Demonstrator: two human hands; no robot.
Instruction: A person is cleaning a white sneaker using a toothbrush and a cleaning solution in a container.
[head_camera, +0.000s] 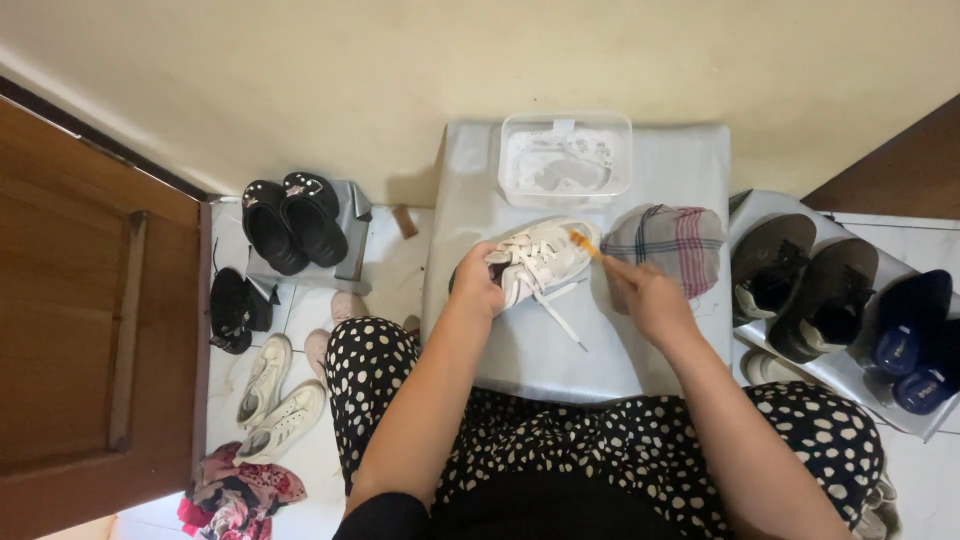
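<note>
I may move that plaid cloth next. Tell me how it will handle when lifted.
The plaid cloth lies bunched and rounded on the grey surface, so it will probably droop limply. It looks thin, likely light. Being soft fabric, it should neither roll nor break.

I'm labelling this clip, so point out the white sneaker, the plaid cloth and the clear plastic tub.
white sneaker (545, 258), head view, laced top
plaid cloth (668, 238), head view, middle
clear plastic tub (566, 120), head view, far rim
</note>
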